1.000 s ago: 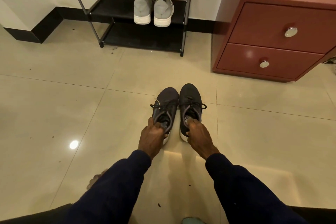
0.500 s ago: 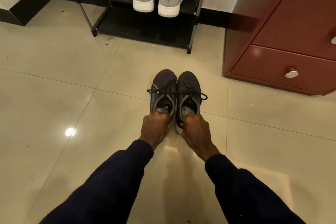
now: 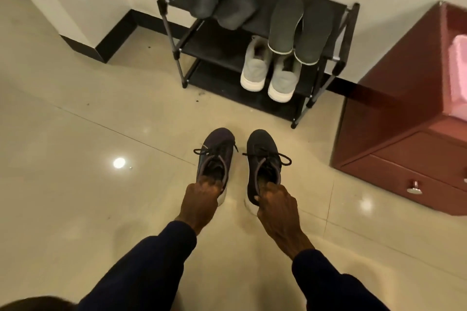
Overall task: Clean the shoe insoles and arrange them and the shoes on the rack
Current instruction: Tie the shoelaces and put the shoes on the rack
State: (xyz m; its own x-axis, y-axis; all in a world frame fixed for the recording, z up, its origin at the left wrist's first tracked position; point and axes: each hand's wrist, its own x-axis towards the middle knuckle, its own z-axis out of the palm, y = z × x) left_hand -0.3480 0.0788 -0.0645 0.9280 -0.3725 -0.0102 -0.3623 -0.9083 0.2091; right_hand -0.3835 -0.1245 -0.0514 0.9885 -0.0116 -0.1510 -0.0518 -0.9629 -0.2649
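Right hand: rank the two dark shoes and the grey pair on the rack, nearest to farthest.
1. Right dark shoe, gripped by the right hand.
2. Left dark shoe, just beside it.
3. Grey pair, ahead on the rack.

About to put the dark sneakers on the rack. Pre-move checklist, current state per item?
1. Left hand grips the left dark shoe at the heel: ok.
2. Right hand grips the right dark shoe at the heel: ok.
3. Both shoes off the floor: cannot tell.
4. Room on the rack: ok, the middle shelf shows bare mat left of the grey shoes.
5. Insoles secure on the top shelf: not ok, the right pair overhangs the front edge.
6. Laces tucked in: not ok, loops stick out sideways.
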